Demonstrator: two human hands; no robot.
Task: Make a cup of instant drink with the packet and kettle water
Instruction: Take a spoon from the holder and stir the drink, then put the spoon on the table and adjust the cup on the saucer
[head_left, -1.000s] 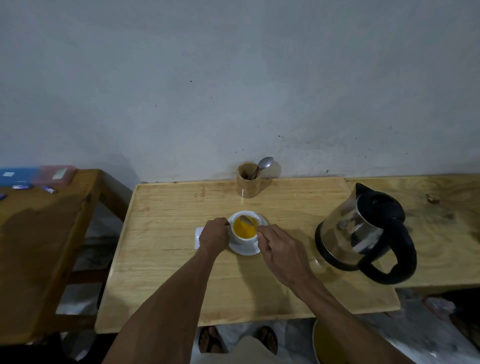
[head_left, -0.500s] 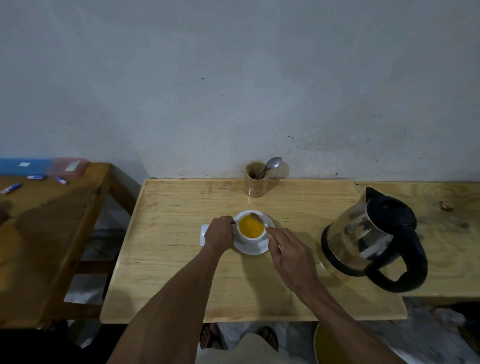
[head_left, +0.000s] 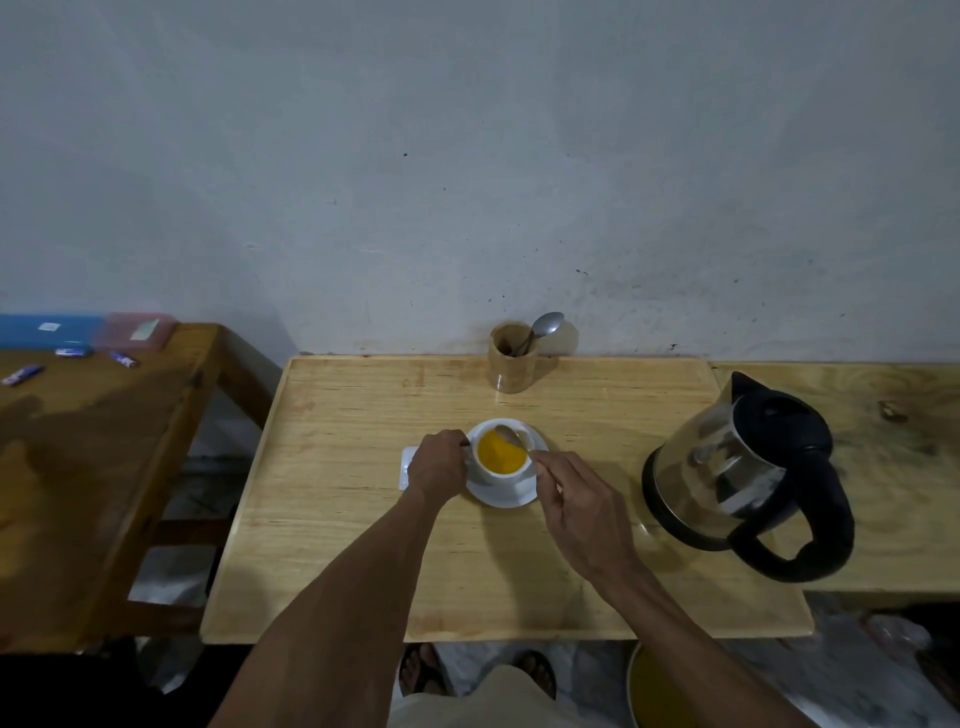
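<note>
Cup (head_left: 503, 457): a white cup filled with an orange-yellow drink is set on a white saucer (head_left: 506, 496) near the middle of the light wooden table (head_left: 337, 493).
Left hand (head_left: 436, 467): its grip is closed around the cup's left side, at the handle.
Right hand (head_left: 582, 509): its fingers are pinched together on the handle of a spoon (head_left: 511, 438), whose bowl is held over the far rim of the cup, at the drink's surface.
Packet (head_left: 407, 467): a flat white packet is seen on the table just left of the saucer, partly hidden under the left hand; whether it is torn cannot be told.
Kettle (head_left: 743, 478): a steel kettle with black lid and handle is stood on the table, well apart to the right of the cup, handle turned toward the person.
Holder (head_left: 511, 364): a wooden cup is placed at the far edge by the wall, with a second spoon (head_left: 545, 328) leaned inside it.
Side table (head_left: 93, 467): a darker table is seen to the left, with small items on it.
</note>
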